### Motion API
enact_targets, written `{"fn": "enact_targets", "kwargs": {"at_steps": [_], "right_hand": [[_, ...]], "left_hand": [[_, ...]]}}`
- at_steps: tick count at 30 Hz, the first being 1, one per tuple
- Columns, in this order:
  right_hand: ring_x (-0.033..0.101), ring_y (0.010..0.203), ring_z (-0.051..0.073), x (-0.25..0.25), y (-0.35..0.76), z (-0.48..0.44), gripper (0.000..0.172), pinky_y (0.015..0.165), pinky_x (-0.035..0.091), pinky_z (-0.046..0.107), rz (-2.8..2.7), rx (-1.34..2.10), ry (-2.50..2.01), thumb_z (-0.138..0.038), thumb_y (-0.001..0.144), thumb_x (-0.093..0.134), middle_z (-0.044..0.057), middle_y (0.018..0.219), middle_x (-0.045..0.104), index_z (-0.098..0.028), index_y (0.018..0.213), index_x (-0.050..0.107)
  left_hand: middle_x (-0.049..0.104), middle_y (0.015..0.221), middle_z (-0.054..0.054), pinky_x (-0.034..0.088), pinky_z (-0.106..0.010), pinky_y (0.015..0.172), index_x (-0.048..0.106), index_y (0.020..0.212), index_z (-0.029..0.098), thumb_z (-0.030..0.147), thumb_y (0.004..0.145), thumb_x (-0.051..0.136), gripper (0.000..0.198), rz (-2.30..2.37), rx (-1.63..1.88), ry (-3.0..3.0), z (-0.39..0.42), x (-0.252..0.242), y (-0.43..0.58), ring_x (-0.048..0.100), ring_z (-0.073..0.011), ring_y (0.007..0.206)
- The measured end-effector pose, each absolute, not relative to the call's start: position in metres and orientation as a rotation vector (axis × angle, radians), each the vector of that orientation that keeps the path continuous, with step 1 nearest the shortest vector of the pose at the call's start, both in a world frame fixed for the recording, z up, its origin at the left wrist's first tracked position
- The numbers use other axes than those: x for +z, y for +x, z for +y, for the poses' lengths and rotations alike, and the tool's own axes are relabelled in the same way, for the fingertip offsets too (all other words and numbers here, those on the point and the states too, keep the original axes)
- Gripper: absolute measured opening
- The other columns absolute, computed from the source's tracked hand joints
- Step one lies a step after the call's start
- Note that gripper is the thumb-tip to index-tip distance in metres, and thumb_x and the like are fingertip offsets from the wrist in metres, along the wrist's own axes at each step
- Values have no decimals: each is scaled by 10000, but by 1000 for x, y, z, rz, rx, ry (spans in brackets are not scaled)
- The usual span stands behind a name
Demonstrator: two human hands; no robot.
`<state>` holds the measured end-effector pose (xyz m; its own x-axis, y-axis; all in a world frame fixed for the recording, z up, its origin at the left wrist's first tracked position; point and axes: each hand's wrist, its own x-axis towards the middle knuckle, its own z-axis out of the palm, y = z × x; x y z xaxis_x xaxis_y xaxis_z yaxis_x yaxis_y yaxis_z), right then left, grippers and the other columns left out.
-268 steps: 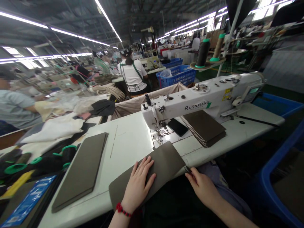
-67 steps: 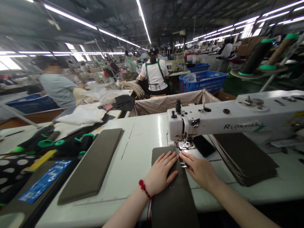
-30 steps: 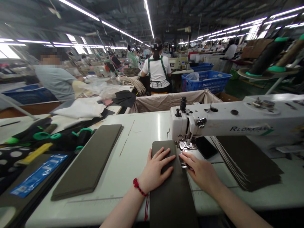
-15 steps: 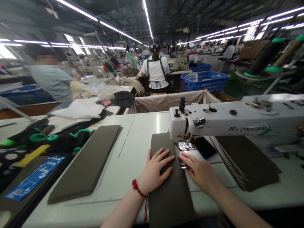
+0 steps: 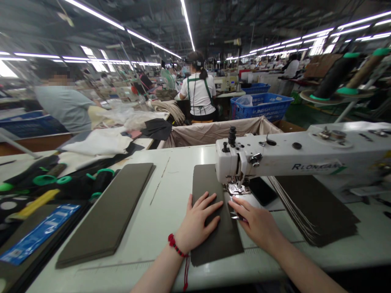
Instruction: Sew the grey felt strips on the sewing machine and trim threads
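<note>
Flat on a dark olive fabric panel [image 5: 214, 248], my left hand [image 5: 200, 221] rests with its fingers spread. The panel's right edge runs by the presser foot [image 5: 238, 189] of a white sewing machine [image 5: 293, 154]. My right hand [image 5: 256, 221] touches that edge with its fingertips, just in front of the foot. Under its curled fingers small thread snips [image 5: 236, 216] are held, their metal blades poking out to the left; their handles are hidden. A red and black bracelet [image 5: 176, 245] circles my left wrist.
Left lies a stack of olive panels [image 5: 106, 215]; right of the needle sit another stack [image 5: 316, 211] and a black phone [image 5: 262, 191]. Thread cones [image 5: 104, 181] and a blue strip [image 5: 41, 232] are far left. Beyond the table are a fabric-lined bin [image 5: 210, 132] and co-workers [image 5: 198, 91].
The fabric panel has slid away from me along the machine, its near edge now showing on the table. Both hands keep nearly the same pose. The view has shifted slightly.
</note>
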<state>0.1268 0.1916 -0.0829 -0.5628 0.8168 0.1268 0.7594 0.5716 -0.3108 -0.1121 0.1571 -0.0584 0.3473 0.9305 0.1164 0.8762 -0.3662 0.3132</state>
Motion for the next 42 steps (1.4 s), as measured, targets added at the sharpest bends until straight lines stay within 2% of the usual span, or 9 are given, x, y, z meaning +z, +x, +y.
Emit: {"fn": "enact_targets", "kwargs": {"at_steps": [7, 21, 32, 42], "right_hand": [[580, 1129, 205, -83, 126, 192, 628, 913, 496, 370, -2543, 329, -1301, -114, 823, 469, -39, 1460, 429, -353, 1401, 412], [586, 1118, 209, -80, 127, 191, 625, 887, 505, 355, -2548, 314, -1306, -107, 819, 465, -21, 1464, 426, -327, 1402, 416], [595, 1109, 208, -83, 126, 191, 643, 880, 515, 354, -2546, 294, -1289, -91, 808, 479, -4, 1458, 434, -332, 1401, 419], [608, 1094, 213, -80, 126, 191, 623, 866, 538, 361, -2536, 274, -1253, -83, 809, 480, 4, 1440, 457, -326, 1383, 451]], "left_hand": [[380, 1496, 23, 40, -627, 1125, 427, 1387, 407, 332, 947, 479, 449, 1650, 405, 2397, 157, -60, -112, 275, -271, 1400], [389, 1492, 6, 11, -622, 1129, 397, 1413, 382, 326, 926, 509, 503, 1650, 414, 2390, 157, -59, -111, 281, -279, 1397], [401, 1485, 1, 60, -595, 1142, 413, 1404, 368, 327, 943, 491, 469, 1702, 435, 2408, 157, -62, -110, 299, -264, 1390], [355, 1514, -14, 103, -561, 1152, 326, 1455, 342, 341, 971, 442, 498, 1767, 446, 2404, 161, -68, -109, 276, -245, 1406]]}}
